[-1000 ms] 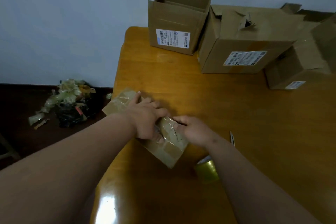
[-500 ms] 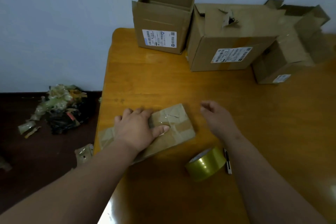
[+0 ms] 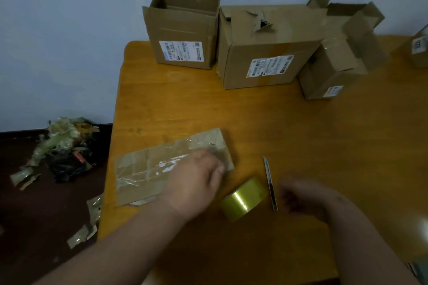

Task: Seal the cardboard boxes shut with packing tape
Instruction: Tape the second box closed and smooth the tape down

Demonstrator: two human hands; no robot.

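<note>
A flat, taped cardboard box (image 3: 152, 169) lies on the wooden table (image 3: 289, 127) near its left edge. My left hand (image 3: 196, 183) rests on the right end of this box, fingers relaxed. A yellowish roll of packing tape (image 3: 243, 199) sits just right of that hand. A slim utility knife (image 3: 269, 183) lies beside the roll. My right hand (image 3: 301, 196) hovers blurred to the right of the knife, fingers loosely curled, holding nothing.
At the back stand an open-topped box (image 3: 183, 30), a larger torn box (image 3: 268, 46) and an open box on its side (image 3: 338, 62). Another box (image 3: 420, 48) shows at the right edge. Tape scraps (image 3: 64, 146) litter the floor on the left.
The flat box was laid down on the table. My left hand slid toward its right end. My right hand let go and pulled back to the right of the knife.
</note>
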